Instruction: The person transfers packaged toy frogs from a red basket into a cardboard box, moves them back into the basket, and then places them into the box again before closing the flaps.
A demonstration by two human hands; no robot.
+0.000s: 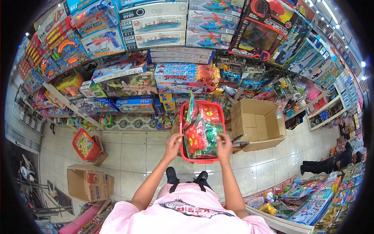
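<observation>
A red plastic basket (183,117) is held out in front of me over the tiled floor, filled with bagged toys (202,130) in red and green. My left hand (173,142) grips the basket's near left rim. My right hand (223,143) holds the near right rim, fingers touching a toy bag. Both arms reach forward from my pink shirt.
An open empty cardboard box (259,124) stands right of the basket. Shelves of boxed toys (183,76) fill the wall ahead. A second red basket (85,145) and a cardboard box (87,183) sit at left. A person (331,162) crouches at right, near a toy display (311,202).
</observation>
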